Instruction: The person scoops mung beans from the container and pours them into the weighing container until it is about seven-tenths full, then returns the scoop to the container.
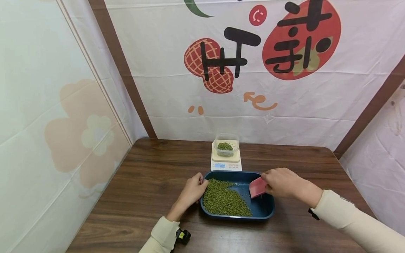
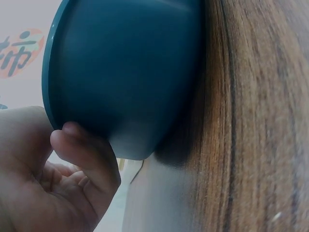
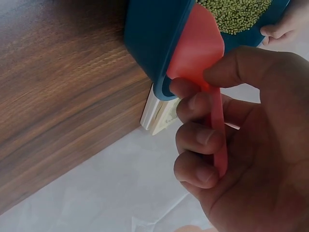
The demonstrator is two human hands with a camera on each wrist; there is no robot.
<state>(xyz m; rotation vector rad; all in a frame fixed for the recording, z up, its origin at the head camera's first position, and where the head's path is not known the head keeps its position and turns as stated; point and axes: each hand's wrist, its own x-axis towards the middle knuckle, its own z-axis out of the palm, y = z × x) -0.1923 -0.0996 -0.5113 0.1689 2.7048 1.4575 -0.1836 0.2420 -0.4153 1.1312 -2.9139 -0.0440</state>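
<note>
A blue rectangular tray (image 1: pixel 259 212) sits on the table with green mung beans (image 1: pixel 224 200) heaped toward its left side. My left hand (image 1: pixel 193 189) grips the tray's left rim; up close in the left wrist view, the thumb and fingers pinch the blue wall (image 2: pixel 125 67). The fingers of my right hand (image 1: pixel 283 182) are curled round the handle of a pink scoop (image 1: pixel 257 187), whose blade is inside the tray's right part. In the right wrist view the pink scoop (image 3: pixel 198 46) shows a bare surface, with the beans (image 3: pixel 236 14) beyond it.
Behind the tray, a white kitchen scale (image 1: pixel 226 166) with a lit display bears a clear plastic container (image 1: pixel 235 144) holding some beans. The scale stands close to the tray's back rim. A printed white curtain (image 1: pixel 177 123) hangs behind the wooden table (image 1: pixel 152 189).
</note>
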